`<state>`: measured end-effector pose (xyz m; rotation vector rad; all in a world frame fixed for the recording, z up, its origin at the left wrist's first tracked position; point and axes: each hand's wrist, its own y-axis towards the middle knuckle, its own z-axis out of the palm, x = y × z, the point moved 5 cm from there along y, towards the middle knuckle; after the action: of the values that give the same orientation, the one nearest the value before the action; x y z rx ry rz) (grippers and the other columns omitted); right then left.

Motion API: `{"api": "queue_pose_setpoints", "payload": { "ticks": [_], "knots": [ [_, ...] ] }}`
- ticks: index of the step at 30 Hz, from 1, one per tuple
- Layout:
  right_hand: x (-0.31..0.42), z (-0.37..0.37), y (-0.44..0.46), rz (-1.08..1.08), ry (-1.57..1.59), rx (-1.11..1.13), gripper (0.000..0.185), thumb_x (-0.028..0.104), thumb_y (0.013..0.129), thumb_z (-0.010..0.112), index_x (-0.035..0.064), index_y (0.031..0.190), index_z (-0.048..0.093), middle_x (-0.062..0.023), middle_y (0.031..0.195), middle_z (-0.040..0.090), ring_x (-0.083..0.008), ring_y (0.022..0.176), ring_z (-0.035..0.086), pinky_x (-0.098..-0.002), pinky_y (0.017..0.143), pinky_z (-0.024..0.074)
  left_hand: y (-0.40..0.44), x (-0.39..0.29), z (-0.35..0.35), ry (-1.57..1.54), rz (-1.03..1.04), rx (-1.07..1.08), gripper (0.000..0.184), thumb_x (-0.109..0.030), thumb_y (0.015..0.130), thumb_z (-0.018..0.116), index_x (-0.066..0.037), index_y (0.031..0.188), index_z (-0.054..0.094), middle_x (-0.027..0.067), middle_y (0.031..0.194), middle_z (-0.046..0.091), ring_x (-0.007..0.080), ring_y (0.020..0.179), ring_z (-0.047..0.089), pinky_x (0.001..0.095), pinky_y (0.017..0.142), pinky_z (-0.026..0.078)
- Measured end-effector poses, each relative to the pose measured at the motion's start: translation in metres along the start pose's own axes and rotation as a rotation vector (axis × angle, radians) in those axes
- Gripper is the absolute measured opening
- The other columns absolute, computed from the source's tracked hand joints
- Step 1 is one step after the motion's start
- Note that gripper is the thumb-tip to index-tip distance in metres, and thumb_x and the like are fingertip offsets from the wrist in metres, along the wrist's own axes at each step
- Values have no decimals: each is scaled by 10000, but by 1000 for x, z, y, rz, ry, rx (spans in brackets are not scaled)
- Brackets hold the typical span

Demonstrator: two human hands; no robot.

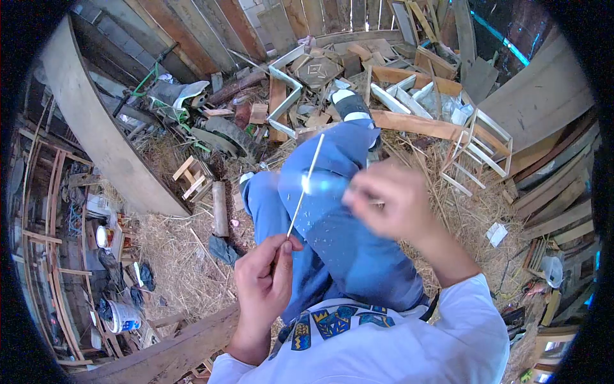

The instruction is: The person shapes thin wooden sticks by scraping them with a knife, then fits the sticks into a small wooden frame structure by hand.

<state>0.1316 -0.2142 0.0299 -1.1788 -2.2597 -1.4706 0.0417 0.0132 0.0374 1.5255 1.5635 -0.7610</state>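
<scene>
A thin pale stick (306,185) stands slanted above my blue-trousered legs (358,243). Its lower end is pinched between the thumb and fingers of my left hand (265,272). To the right of the stick, apart from it, my right hand (390,198) is smeared by motion, with thumb and fingertips drawn near each other. Whether anything is between them cannot be made out. A bright bluish-white glare lies across the middle of the stick and the trousers behind it.
Scrap wood and white frames (473,150) are piled ahead. A tire (233,137) and a short log (220,208) lie to the left on straw. A white bucket (123,317) is at lower left, near a wooden beam (173,349). A curved board (105,121) leans at left.
</scene>
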Motion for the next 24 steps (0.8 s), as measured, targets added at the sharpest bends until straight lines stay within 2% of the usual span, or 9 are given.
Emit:
{"api": "queue_pose_setpoints", "payload": {
  "ticks": [2, 6, 7, 8, 10, 12, 14, 20, 24],
  "knots": [
    [34, 8, -11, -126, 28, 230, 209, 293, 862, 800, 116, 809, 702, -59, 752, 674, -268, 618, 670, -366, 540, 510, -2, 3, 2, -13, 158, -44, 111, -28, 1014, 618, -2, 969, 715, 3, 589, 476, 52, 533, 412, 251, 501, 311],
    [-34, -9, 13, 209, -27, -146, 166, 252, 899, 779, 103, 848, 727, -106, 807, 719, -265, 683, 709, -384, 599, 547, 2, 7, -2, 40, 38, -32, 98, -15, 1011, 620, 10, 979, 710, 1, 605, 481, 44, 548, 410, 251, 505, 309],
    [-30, -13, 14, 187, 19, -162, 102, 99, 889, 755, 13, 857, 710, -124, 790, 695, -257, 692, 687, -350, 631, 530, 3, 12, 0, -11, -14, -45, 93, -4, 1008, 619, 16, 989, 708, -3, 609, 485, 43, 554, 410, 252, 508, 312],
    [-24, -11, 11, 185, 24, -158, 102, 99, 889, 755, 13, 857, 710, -124, 790, 695, -257, 692, 687, -350, 631, 530, 1, 16, 1, -60, -72, -55, 89, 8, 1005, 619, 23, 999, 706, -7, 613, 490, 41, 560, 411, 253, 511, 314],
    [2, 3, 3, 9, 92, -22, 181, 247, 891, 792, 85, 851, 724, -90, 797, 711, -254, 662, 703, -374, 564, 529, 1, 10, 1, -83, -80, -46, 94, 14, 1005, 615, 26, 1012, 708, -12, 620, 501, 37, 566, 412, 252, 512, 314],
    [20, 10, -8, -82, 55, 29, 202, 266, 868, 812, 91, 847, 714, -60, 757, 674, -238, 602, 668, -377, 510, 494, 4, 9, 5, -113, -75, -43, 100, 21, 1006, 611, 30, 1024, 710, -17, 627, 513, 33, 573, 414, 250, 513, 314],
    [32, 19, -13, -147, 33, 157, 222, 282, 849, 823, 110, 823, 686, -42, 700, 608, -231, 544, 621, -378, 474, 459, 5, 7, 5, -118, 75, -95, 114, 9, 1016, 607, 26, 1037, 718, -29, 642, 527, 16, 577, 403, 233, 510, 292],
    [36, 13, -8, -219, -49, 167, 238, 311, 847, 818, 125, 827, 671, -30, 697, 584, -224, 520, 594, -363, 469, 444, 6, 0, 0, -139, -57, -6, 113, 16, 1012, 606, 27, 1030, 717, -17, 666, 560, 23, 599, 441, 226, 532, 341],
    [22, 6, -3, -180, -151, 14, 256, 341, 851, 813, 123, 843, 680, -17, 714, 603, -202, 525, 601, -355, 486, 453, 2, 0, 4, -180, -93, 16, 116, 16, 1013, 603, 21, 1024, 719, -16, 670, 560, 22, 601, 439, 224, 536, 345]
  ]
}}
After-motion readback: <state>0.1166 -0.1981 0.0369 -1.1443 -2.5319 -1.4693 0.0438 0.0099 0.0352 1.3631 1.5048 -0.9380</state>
